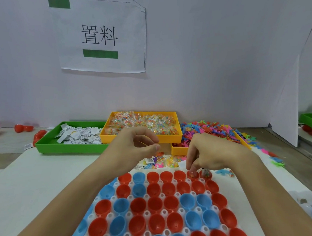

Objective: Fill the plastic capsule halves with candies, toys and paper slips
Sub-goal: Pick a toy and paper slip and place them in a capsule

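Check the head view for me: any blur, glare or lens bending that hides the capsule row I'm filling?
Head view: even soft light, no glare; wide-angle bending curves the wall sign and tray edges; right hand covers the far-right red capsule halves, fingertips slightly soft.

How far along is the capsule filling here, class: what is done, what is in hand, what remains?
Done: only the far-right red half in the back row shows candy. In hand: the right hand pushes something into the next red half; the left hand hovers with fingers curled. Left: nearly all other halves in the white tray look empty.
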